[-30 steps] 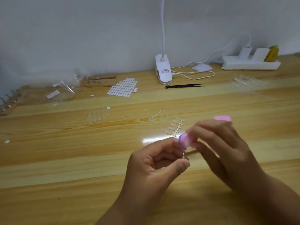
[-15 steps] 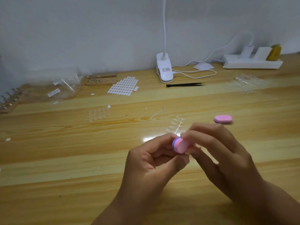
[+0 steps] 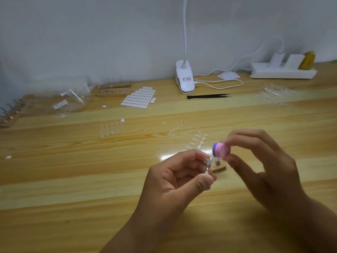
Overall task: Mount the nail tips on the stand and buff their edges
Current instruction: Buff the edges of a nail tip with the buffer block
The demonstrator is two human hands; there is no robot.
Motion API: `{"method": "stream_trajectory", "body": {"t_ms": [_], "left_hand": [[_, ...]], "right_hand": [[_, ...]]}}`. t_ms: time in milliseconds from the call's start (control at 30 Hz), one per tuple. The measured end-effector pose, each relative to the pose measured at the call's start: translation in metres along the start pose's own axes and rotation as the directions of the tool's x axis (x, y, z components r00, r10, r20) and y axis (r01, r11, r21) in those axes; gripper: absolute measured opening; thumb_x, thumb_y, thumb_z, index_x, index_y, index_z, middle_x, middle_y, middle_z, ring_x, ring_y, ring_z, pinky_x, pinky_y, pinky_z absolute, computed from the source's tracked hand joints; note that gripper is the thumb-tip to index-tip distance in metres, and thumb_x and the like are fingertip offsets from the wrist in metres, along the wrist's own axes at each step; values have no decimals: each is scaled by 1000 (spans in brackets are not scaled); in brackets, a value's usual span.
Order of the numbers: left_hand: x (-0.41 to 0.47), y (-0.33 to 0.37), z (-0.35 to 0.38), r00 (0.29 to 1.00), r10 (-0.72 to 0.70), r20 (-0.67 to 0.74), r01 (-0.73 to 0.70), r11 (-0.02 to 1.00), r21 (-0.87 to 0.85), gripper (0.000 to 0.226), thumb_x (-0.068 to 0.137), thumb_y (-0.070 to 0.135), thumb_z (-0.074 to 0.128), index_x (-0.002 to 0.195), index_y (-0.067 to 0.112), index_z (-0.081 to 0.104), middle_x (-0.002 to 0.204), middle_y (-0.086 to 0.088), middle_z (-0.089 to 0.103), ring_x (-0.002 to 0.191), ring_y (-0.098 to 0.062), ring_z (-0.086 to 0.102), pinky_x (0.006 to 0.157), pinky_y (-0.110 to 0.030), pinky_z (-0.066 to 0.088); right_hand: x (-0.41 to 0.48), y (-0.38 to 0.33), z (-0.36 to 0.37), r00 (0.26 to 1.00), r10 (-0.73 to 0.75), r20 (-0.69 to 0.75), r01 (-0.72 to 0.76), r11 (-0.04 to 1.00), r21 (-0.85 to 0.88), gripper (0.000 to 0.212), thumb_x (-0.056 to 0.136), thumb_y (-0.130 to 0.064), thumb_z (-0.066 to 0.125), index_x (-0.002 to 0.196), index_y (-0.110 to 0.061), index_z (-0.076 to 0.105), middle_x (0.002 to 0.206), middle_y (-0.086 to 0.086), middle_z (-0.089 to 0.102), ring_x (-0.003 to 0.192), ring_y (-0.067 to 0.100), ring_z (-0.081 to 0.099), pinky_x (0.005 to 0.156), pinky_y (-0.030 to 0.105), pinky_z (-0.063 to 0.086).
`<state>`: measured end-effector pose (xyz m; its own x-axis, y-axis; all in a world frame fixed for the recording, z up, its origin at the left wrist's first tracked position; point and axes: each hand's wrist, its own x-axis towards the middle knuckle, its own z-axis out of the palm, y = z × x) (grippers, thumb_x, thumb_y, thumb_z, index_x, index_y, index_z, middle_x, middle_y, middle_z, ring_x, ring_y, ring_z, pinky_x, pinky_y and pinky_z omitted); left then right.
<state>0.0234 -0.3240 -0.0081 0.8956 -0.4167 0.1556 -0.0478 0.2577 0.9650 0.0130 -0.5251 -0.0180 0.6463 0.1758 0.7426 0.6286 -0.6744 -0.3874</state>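
Lifting buffer (image 3: 220, 150) off tip holder (image 3: 207, 166) — right hand (image 3: 259, 161) raised.

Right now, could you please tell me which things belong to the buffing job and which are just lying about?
In use: buffer in right hand; tip holder in left hand; stand; tips on sprue.
Lying about: lamp, tweezers, power strip, bag.

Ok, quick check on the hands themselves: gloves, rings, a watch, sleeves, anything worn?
Nothing worn shows. The left hand and right hand are bare: no gloves, rings or tape. The left forearm and right forearm run bare to the frame's edge, with no sleeve, watch or bracelet. The left thumbnail looks short and unpainted.
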Motion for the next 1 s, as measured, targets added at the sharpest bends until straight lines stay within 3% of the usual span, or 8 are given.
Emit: {"method": "stream_trajectory", "body": {"t_ms": [100,233,367,500,633,767,900,1000], "left_hand": [[1,0,-1,999,-23,45,26,997,-71,23,79,15,73,102,13,72,82,-10,69,77,-15,68,70,-24,54],[4,-1,-5,996,-70,61,82,973,-217,24,83,22,75,106,14,72,85,-4,66,81,-17,66,70,-25,52],[5,-5,-5,979,-118,169,169,929,-329,32,87,27,71,114,11,68,88,-2,66,81,-13,62,70,-22,50],[6,-7,-7,971,-156,180,220,877,-426,32,82,26,77,109,11,70,85,0,63,79,-13,61,65,-22,49],[6,-7,-4,964,-179,197,255,835,-487,39,77,27,81,109,6,70,82,-4,62,70,-11,57,61,-21,46],[6,-4,-5,960,-191,206,273,807,-523,36,73,27,84,103,11,73,79,2,60,68,-8,55,57,-18,42],[4,-5,-4,956,-194,221,285,798,-531,36,76,27,81,105,9,72,81,-2,63,66,-8,55,57,-18,43],[5,-4,-7,959,-188,213,278,783,-557,33,75,25,82,103,10,73,80,0,62,68,-9,56,56,-18,43]], "right_hand": [[-6,-6,5,995,-82,49,81,997,14,22,93,-10,61,115,-11,63,113,2,62,106,19,61,95,28,46],[0,2,-3,1000,8,-5,-8,999,-43,20,92,-10,60,112,-6,64,106,7,64,102,23,63,87,42,51],[-4,-12,5,995,-102,14,102,995,4,23,93,-10,61,116,-10,61,113,3,61,105,17,61,97,28,45],[1,-2,-1,999,-16,-42,12,997,-74,22,94,-10,57,115,-14,57,107,3,60,101,19,59,87,45,50],[-7,-17,7,993,-116,-17,115,993,-13,21,96,-12,58,118,-9,57,113,4,60,106,18,59,98,28,44],[-1,-5,6,996,-88,-20,86,992,-95,21,94,-7,58,114,-11,59,108,7,58,103,19,57,92,35,48],[-5,-22,11,982,-177,-63,171,982,-82,20,99,-14,57,118,-8,55,113,5,57,107,16,56,101,24,40],[-4,-10,11,987,-153,-44,142,971,-190,18,97,-9,59,114,-4,59,109,12,61,102,21,56,99,27,41]]}}
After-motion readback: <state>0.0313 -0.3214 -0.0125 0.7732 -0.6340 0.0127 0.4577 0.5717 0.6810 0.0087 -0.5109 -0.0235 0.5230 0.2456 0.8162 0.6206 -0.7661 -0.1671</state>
